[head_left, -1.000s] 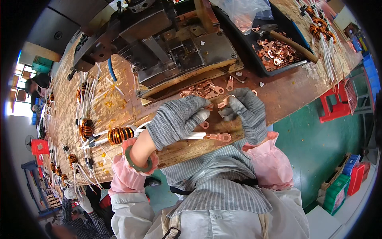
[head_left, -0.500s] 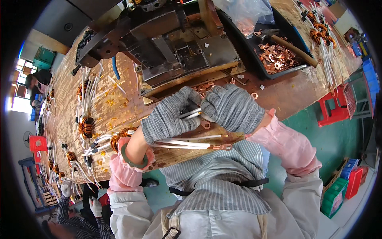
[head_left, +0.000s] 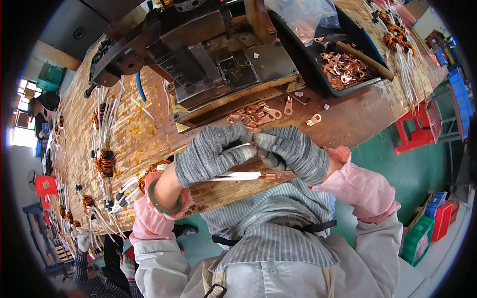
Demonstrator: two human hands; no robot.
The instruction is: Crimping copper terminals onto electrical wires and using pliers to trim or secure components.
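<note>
Both hands wear grey knitted gloves and meet at the table's near edge. My left hand (head_left: 211,154) is closed around a white wire (head_left: 242,145), its thumb and fingers pinching it. At the bare end of that wire, the fingers of my right hand (head_left: 293,151) are closed; most of the tip is hidden between them. Below the hands, more white wires (head_left: 233,176) run into a copper lug (head_left: 279,175). They lead left past my wrist toward a copper-wound coil (head_left: 151,171). Loose copper lugs (head_left: 253,115) lie in a pile just beyond my fingers.
A dark metal press (head_left: 213,69) stands ahead. Right of it, a black tray (head_left: 343,93) holds copper lugs, a plastic bag (head_left: 303,20) and a hammer (head_left: 367,62). More wired coils (head_left: 104,163) lie to the left. A red stool (head_left: 415,129) stands right. Another person's gloved hand (head_left: 83,239) shows lower left.
My hands have come slightly lower and closer together, with the right fingers now at the wire's end. The lug pile beyond them is more exposed. The lugged wires have shifted slightly up and right.
</note>
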